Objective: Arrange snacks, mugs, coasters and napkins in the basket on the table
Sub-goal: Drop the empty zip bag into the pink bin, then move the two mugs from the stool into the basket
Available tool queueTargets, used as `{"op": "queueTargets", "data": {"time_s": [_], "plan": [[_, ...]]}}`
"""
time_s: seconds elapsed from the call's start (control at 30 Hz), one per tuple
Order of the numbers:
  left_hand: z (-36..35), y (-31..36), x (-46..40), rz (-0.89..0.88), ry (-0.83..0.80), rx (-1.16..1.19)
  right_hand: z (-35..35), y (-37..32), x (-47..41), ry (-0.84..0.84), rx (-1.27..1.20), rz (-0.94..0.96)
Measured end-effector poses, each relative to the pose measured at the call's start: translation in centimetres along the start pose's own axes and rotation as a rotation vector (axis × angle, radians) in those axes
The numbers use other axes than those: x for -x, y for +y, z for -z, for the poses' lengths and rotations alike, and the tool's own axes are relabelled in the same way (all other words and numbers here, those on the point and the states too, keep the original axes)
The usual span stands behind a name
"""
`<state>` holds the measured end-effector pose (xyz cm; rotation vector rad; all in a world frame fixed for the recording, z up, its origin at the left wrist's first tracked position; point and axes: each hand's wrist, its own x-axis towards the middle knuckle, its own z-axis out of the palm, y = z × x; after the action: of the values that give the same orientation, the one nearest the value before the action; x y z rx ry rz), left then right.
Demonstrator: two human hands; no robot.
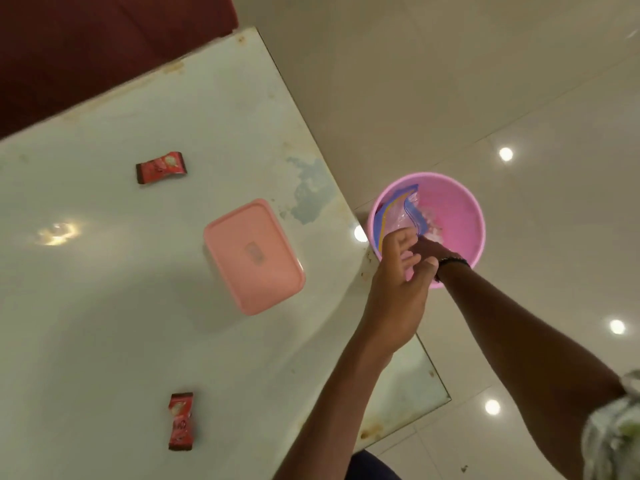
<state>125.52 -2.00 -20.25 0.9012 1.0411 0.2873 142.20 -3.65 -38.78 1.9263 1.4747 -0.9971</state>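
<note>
A round pink basket (pixel 460 216) sits beyond the table's right edge, lower than the tabletop. Inside it stands a clear zip bag (pixel 398 213) with blue and yellow edging and something pale behind it. My left hand (pixel 394 282) reaches over the basket's near rim and its fingertips hold the bag's lower edge. My right hand (pixel 431 249), with a dark band at the wrist, is down inside the basket beside the bag; its fingers are hidden behind my left hand. Two red snack packets lie on the table, one far left (pixel 161 167) and one near (pixel 180 421).
A pink lidded rectangular box (pixel 254 256) stands mid-table. The pale glossy table (pixel 104 289) has a stained right edge next to the basket. A dark red seat (pixel 86 46) lies past its far side. Tiled floor (pixel 485 81) spreads to the right.
</note>
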Motion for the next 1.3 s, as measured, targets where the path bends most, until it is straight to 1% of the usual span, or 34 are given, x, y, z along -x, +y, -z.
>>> {"op": "queueTargets", "data": {"time_s": [0.03, 0.13, 0.23, 0.3, 0.33, 0.43, 0.57, 0.73, 0.83, 1.0, 1.07, 1.1, 1.13, 1.2, 1.3], "plan": [[0.1, 0.3, 0.5, -0.003, 0.006, -0.001, 1.8, -0.7, 1.4, 0.027, -0.097, -0.046], [0.7, 1.6, 2.2, -0.045, 0.054, 0.0, 6.7, -2.4, 7.1, 0.166, -0.228, -0.19], [1.9, 3.6, 4.7, -0.081, 0.144, 0.022, 11.0, -5.1, 13.6, 0.438, -0.292, -0.216], [3.2, 5.2, 6.6, -0.095, 0.19, 0.04, 13.6, -7.9, 17.6, 0.608, -0.446, -0.168], [4.1, 6.1, 7.7, -0.102, 0.212, 0.048, 14.8, -9.5, 19.3, 0.658, -0.541, -0.115], [7.5, 8.4, 11.9, -0.141, 0.286, 0.105, 17.6, -15.1, 23.9, 0.717, -0.704, 0.11], [14.4, 9.8, 19.6, -0.226, 0.429, 0.249, 19.1, -25.2, 28.8, 0.676, -0.832, 0.378], [26.0, 7.6, 31.7, -0.274, 0.701, 0.345, 17.0, -40.6, 33.9, 0.519, -0.832, 0.607], [33.5, 5.2, 38.7, -0.268, 0.81, 0.383, 14.3, -50.4, 36.5, 0.404, -0.829, 0.68], [45.6, 1.0, 47.6, -0.288, 0.959, 0.434, 9.8, -65.9, 38.6, 0.312, -0.808, 0.761], [51.3, -1.3, 51.6, -0.309, 1.026, 0.458, 7.6, -73.5, 39.1, 0.27, -0.798, 0.794], [52.0, -1.3, 52.3, -0.3, 1.026, 0.456, 7.6, -74.4, 39.2, 0.26, -0.81, 0.802], [54.0, -2.0, 53.8, -0.285, 1.05, 0.458, 6.7, -77.0, 39.3, 0.238, -0.803, 0.83], [59.1, -4.7, 57.7, -0.29, 1.116, 0.483, 4.1, -84.0, 39.8, 0.199, -0.756, 0.877], [65.7, -8.3, 62.2, -0.281, 1.227, 0.513, 0.8, -92.6, 40.5, 0.109, -0.687, 0.919]]}}
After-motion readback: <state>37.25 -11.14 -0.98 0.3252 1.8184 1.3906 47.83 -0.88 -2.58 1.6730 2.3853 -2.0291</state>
